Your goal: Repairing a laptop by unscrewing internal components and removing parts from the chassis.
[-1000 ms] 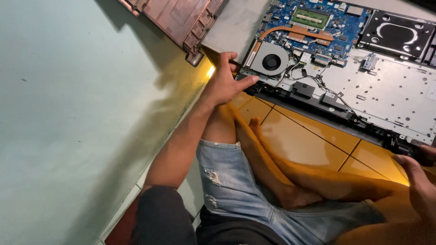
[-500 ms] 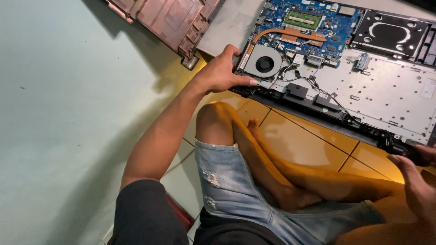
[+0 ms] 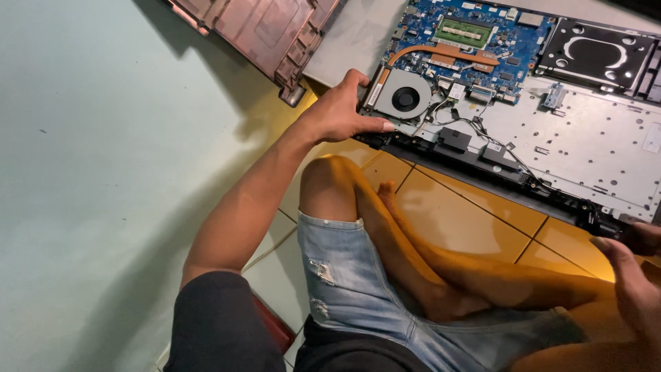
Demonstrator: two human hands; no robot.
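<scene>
The left hand point(image 3: 341, 114) is clenched on the fan-side corner of the opened laptop point(image 3: 585, 145) at 12 o'clock, the right hand point(image 3: 637, 289) touches its 4 o'clock corner, grip unclear; seemingly steadying it on the floor point(image 3: 461, 213), any shift needs both hands moving together.

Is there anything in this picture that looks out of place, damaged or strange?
The laptop lies opened on the floor, its fan, copper pipe and blue board bare. Its removed bottom cover leans askew against the green wall. The left hand and right hand grip opposite corners. No breakage shows.
</scene>
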